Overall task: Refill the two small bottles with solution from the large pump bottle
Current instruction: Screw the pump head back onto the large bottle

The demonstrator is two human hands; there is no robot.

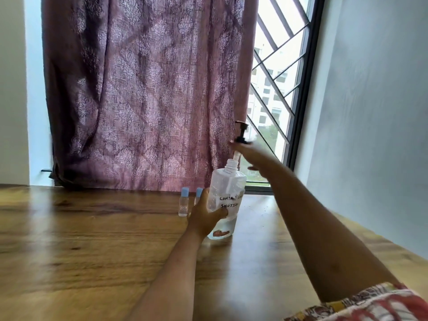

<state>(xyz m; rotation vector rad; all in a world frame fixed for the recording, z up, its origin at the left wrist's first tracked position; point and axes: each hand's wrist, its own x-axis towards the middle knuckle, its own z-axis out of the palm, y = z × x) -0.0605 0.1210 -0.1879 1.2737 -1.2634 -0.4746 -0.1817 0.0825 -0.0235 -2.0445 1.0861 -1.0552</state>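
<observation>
Gripping the large pump bottle point(228, 188) by its left flank, your left hand point(203, 216) wraps round the clear body, with the thumb laid across the front just under the handwritten label point(229, 201). The bottle stands upright on the wooden table point(92, 239), toward the far edge, and its threaded neck is uncovered.

Your right hand point(247, 154) is above that neck, closed on the black pump head point(240, 133); motion blur hides how each finger lies. The pump is lifted off the neck, and its pale dip tube point(236, 156) hangs down with its lower end inside the bottle's mouth.

Two small bottles with blue caps stand upright just behind your left hand. The left small bottle point(183, 205) is in full view and has a little white label. The right small bottle point(198, 193) is mostly hidden by your fingers, so only its cap and shoulder show. Both are capped.

Behind them a mauve patterned curtain point(143, 89) hangs to the table's far edge, and to its right is a window grille point(278, 77) of diagonal bars. Your red and white patterned sleeve point(370, 304) fills the bottom right corner.
</observation>
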